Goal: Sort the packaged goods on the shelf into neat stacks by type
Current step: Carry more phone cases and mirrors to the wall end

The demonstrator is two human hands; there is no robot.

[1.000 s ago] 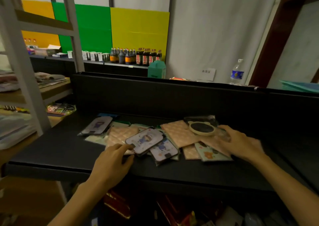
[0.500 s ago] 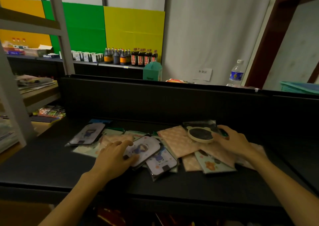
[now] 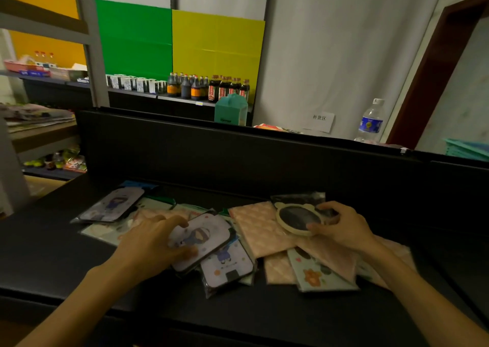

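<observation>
1. Packaged goods: loose overlapping pile on the black shelf, middle to right, against the black back panel. Unsorted.
2. Left hand: on the top phone case (white, cartoon figure, bagged). Fingers lie over its left edge and the thumb is on its face near the lower edge; pinching it.
3. Second phone case sits partly under the first, nearer the shelf front. Third phone case lies apart at far left, tilted, on top of pale flat packs.
4. Right hand: fingers curled round the right side of a round cream-rimmed mirror in clear wrap; gripping it.
5. Mirror rests on pink quilted packs; floral pack beneath those, toward the front.
6. Background: sauce bottles on a far shelf, water bottle at right.
</observation>
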